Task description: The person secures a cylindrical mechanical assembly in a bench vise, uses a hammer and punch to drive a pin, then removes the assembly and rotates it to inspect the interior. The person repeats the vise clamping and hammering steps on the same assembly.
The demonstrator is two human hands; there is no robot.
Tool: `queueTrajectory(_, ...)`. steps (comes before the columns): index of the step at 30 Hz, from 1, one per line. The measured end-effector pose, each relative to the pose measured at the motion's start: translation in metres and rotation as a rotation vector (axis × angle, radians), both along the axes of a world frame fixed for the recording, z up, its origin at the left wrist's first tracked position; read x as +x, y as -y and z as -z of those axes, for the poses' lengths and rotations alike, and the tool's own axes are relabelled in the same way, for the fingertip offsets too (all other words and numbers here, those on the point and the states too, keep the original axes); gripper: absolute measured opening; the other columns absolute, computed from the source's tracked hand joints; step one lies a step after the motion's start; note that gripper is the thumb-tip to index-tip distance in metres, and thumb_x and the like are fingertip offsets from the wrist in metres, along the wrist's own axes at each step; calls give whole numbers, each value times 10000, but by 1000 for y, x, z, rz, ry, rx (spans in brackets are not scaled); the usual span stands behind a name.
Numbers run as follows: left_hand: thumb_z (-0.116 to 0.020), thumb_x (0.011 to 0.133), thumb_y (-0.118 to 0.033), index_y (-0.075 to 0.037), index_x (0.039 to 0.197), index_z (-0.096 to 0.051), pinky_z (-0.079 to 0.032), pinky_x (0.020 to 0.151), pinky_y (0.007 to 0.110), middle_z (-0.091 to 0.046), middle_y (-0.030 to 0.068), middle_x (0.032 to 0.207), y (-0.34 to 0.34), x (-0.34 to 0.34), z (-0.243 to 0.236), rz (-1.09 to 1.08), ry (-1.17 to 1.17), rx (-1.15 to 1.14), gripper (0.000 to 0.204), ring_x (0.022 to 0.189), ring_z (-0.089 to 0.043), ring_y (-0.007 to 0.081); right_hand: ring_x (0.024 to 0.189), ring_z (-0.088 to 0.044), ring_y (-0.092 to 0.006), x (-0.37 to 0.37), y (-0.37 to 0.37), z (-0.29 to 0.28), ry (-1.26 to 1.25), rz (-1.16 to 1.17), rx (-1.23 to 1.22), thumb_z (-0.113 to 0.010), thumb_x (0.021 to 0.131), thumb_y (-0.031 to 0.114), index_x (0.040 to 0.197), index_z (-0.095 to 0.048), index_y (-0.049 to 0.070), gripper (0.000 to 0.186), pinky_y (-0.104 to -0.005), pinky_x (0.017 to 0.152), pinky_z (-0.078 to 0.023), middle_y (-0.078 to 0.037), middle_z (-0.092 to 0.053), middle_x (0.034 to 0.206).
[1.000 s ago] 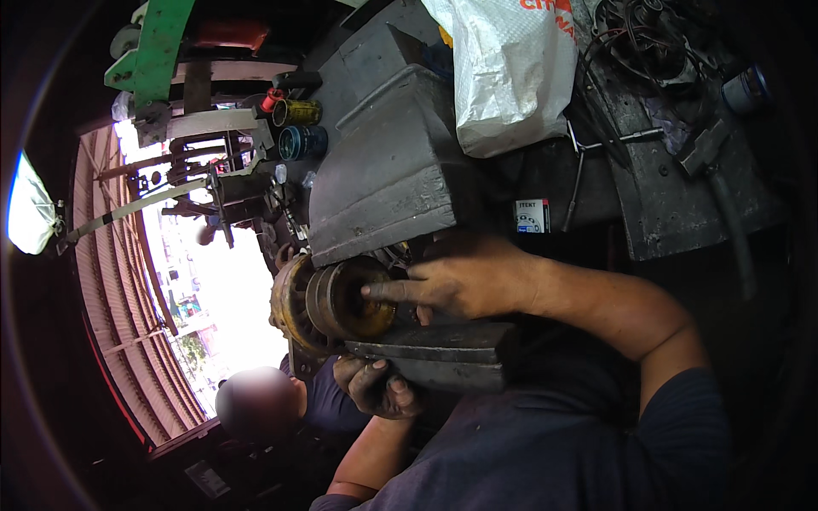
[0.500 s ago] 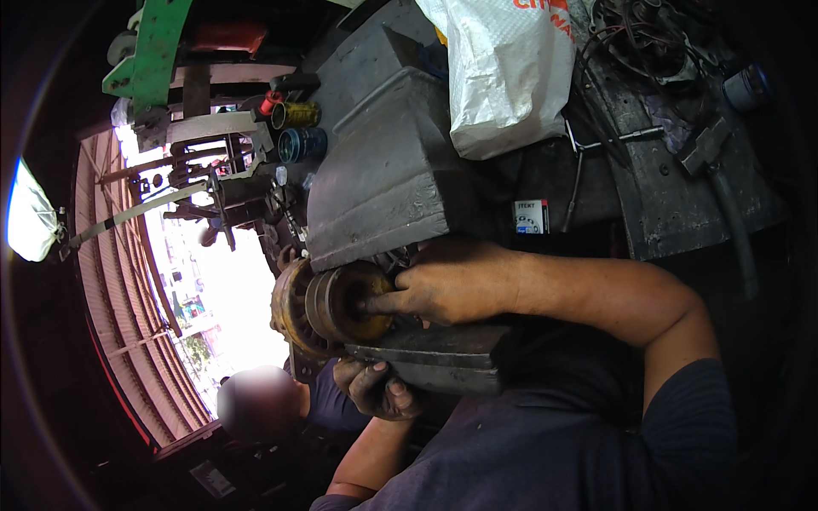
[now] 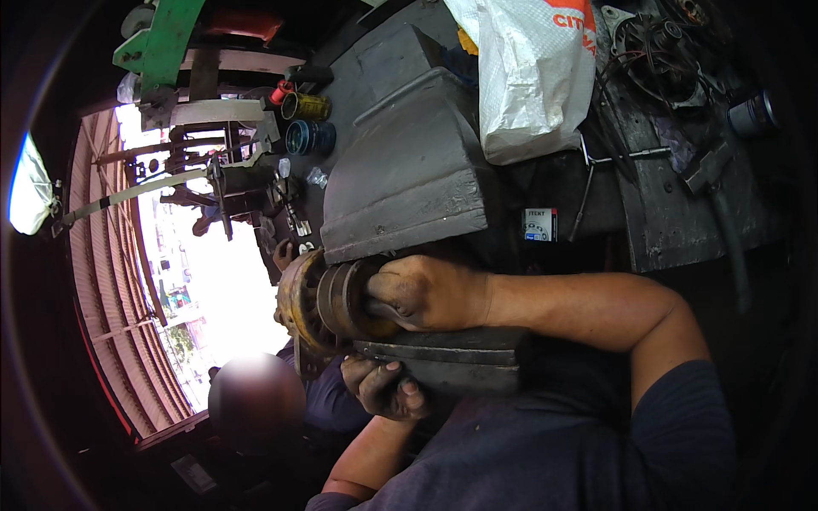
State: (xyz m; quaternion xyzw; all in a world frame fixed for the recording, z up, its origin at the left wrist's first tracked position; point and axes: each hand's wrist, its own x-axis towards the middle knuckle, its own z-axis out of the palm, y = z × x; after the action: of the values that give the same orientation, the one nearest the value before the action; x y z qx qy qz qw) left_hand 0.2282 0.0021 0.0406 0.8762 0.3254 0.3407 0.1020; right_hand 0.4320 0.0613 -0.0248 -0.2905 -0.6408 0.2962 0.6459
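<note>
A yellow, rusty round machine part with a grooved pulley (image 3: pixel 339 298) sits between two dark grey metal blocks that look like vise jaws. The larger block (image 3: pixel 409 200) lies beyond it and the smaller block (image 3: pixel 443 368) lies nearer to me. My right hand (image 3: pixel 422 294) is closed, its fingertips pushed into the pulley's hollow centre; what they grip there is hidden. Below the smaller block, my left hand (image 3: pixel 385 387) has its fingers curled closed beside the block's lower edge. Whatever it holds cannot be made out.
Beyond lie a white sack (image 3: pixel 535 85), a T-shaped wrench (image 3: pixel 588 183), a small box (image 3: pixel 540 224), a hammer (image 3: pixel 707 166) and a wired motor part (image 3: pixel 656 51). Blue and yellow cans (image 3: pixel 308 136) stand at left. Another person (image 3: pixel 256 396) is at lower left; someone's fingers (image 3: pixel 284 254) touch near the yellow part.
My right hand has turned over and curled, its back now covering more of the pulley's centre; before, a finger pointed into it. The whole view has shifted slightly. My left hand stays put.
</note>
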Motion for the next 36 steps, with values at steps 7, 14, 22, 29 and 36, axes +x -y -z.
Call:
queueTrajectory(7, -640, 1058, -423, -117, 1150, -618, -480, 1022, 488, -525, 98, 1175, -1, 1, 0, 15, 18, 9, 321, 1128, -588, 294, 881, -735, -355, 19, 11, 9, 48, -114, -38, -719, 958, 113, 1343, -673, -4, 405, -453, 780, -602, -168, -690, 958)
queueTrajectory(14, -633, 1061, -464, -135, 1144, -617, -479, 1038, 493, -512, 103, 1172, 3, -1, 0, -31, -16, 6, 340, 1145, -581, 296, 808, -753, -339, 36, 21, 13, 395, -105, -91, -615, 992, 125, 1613, -544, 149, 626, -433, 734, -620, -151, -712, 894)
queueTrajectory(22, -608, 1056, -497, -147, 1133, -605, -480, 1044, 483, -490, 95, 1186, 5, -5, -1, -53, -26, -55, 359, 1144, -571, 289, 806, -772, -296, 50, 26, 6, 463, -69, -88, -621, 968, 141, 1480, -679, 135, 515, -432, 714, -635, -163, -742, 904)
queueTrajectory(29, -595, 1077, -519, -144, 1147, -607, -473, 1050, 476, -488, 87, 1193, 6, -5, -3, -86, -49, -15, 381, 1167, -564, 288, 859, -771, -275, 42, 26, 16, 418, -13, -30, -631, 988, 150, 1480, -681, 163, 495, -418, 723, -646, -144, -743, 984)
queueTrajectory(36, -606, 1080, -536, -132, 1148, -612, -471, 1046, 473, -496, 84, 1189, 7, -3, -3, -88, -39, -21, 410, 1155, -566, 279, 929, -769, -246, 41, 28, 15, 529, -74, -66, -594, 1042, 172, 1581, -582, 217, 541, -388, 751, -670, -135, -704, 1177)
